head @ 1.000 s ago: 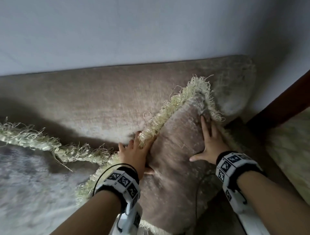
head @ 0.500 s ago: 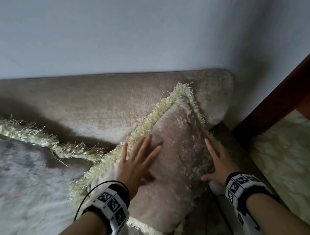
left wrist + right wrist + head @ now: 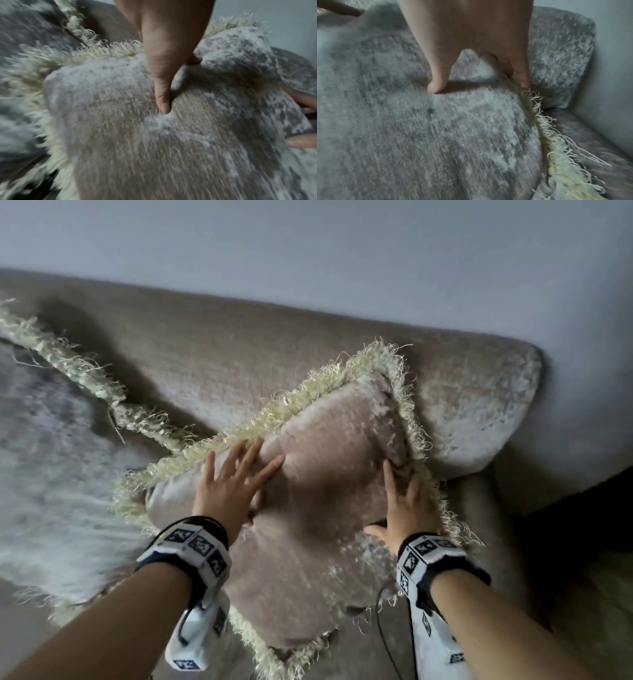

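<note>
A beige velvet cushion (image 3: 318,508) with a cream fringe leans against the sofa back (image 3: 239,364), one corner pointing up. My left hand (image 3: 233,487) lies flat on its upper left face with fingers spread and straight. My right hand (image 3: 404,508) presses flat on its right side, fingers straight beside the fringe (image 3: 411,422). In the left wrist view the thumb (image 3: 163,94) digs into the cushion (image 3: 154,148). The right wrist view shows the thumb (image 3: 436,83) pressing the pile of the cushion (image 3: 419,135), with other fingers at the fringe (image 3: 556,148).
A second fringed cushion (image 3: 44,467) lies at the left on the sofa. A plain wall (image 3: 308,251) stands behind the sofa back. The sofa's rounded end (image 3: 496,392) is at the right, with dark floor space (image 3: 582,525) beyond it. A thin black cable (image 3: 383,631) hangs below the right wrist.
The left hand let go of the fringe and went flat with spread fingers on the cushion face. The cushion stands more upright against the sofa back. The view shifted rightwards.
</note>
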The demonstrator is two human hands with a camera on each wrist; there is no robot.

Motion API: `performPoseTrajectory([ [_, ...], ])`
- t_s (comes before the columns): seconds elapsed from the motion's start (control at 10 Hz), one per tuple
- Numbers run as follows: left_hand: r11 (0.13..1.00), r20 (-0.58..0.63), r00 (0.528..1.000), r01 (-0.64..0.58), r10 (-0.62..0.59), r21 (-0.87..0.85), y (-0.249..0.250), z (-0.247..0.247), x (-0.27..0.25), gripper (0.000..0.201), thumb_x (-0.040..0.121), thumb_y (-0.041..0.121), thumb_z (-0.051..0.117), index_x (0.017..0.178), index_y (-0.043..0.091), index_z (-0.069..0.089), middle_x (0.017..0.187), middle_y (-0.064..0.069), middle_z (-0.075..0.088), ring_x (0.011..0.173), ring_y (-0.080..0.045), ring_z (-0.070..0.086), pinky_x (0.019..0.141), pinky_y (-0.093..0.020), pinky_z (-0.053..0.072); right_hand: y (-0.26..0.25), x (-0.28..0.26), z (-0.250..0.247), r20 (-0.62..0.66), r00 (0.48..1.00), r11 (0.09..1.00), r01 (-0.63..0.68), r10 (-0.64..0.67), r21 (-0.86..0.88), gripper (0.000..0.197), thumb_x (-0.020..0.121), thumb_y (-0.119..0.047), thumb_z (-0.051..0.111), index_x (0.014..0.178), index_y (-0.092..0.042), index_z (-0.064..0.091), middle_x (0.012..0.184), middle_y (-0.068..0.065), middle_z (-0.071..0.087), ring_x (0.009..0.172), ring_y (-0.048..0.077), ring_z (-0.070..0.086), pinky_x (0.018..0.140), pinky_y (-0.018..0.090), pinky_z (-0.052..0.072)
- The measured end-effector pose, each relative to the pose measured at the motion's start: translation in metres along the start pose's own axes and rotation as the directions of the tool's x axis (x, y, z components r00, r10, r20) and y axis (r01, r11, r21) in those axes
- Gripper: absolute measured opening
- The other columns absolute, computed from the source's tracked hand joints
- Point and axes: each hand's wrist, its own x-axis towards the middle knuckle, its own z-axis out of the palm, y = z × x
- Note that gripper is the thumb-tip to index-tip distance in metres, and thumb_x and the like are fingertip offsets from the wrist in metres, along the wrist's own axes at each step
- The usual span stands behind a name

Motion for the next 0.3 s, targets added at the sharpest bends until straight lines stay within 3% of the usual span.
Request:
performPoseTrajectory([
  [0.1,0.994,-0.004,0.996,0.094,-0.095,-0.048,-0.004,-0.006,-0.027,0.12,0.045,0.061,0.078,0.143,0.034,0.015,0.149,-0.006,0.036,0.129,-0.03,0.044,0.103,-0.059,0.033,-0.004,-0.005,-0.004,0.045,0.998,0.999,-0.04,0.041,-0.022,0.121,0.07,-0.06,0.067,0.142,-0.034,-0.027,0.152,0.026,0.003,0.139,0.04,0.018,0.104,0.052,0.037],
  [0.2,0.977,-0.035,0.98,0.191,-0.195,-0.092,-0.011,-0.018,-0.058,0.109,0.049,0.063,0.075,0.14,0.032,0.022,0.137,-0.008,0.051,0.119,-0.032,0.055,0.097,-0.06,0.039,-0.005,-0.012,-0.026,0.045,0.999,0.999,-0.024,0.026,-0.042,0.111,0.076,-0.054,0.065,0.146,-0.029,-0.019,0.148,0.023,0.015,0.134,0.036,0.029,0.1,0.048,0.043],
  [0.3,0.942,0.041,0.954,0.301,-0.298,-0.149,-0.017,-0.044,-0.083,0.097,0.064,0.061,0.067,0.142,0.035,0.017,0.139,-0.006,0.05,0.123,-0.03,0.051,0.101,-0.054,0.04,-0.013,-0.028,-0.059,0.004,0.996,0.995,0.092,-0.092,-0.048,0.087,0.086,-0.038,0.06,0.149,-0.021,0.002,0.144,0.017,0.027,0.125,0.029,0.044,0.093,0.038,0.048],
])
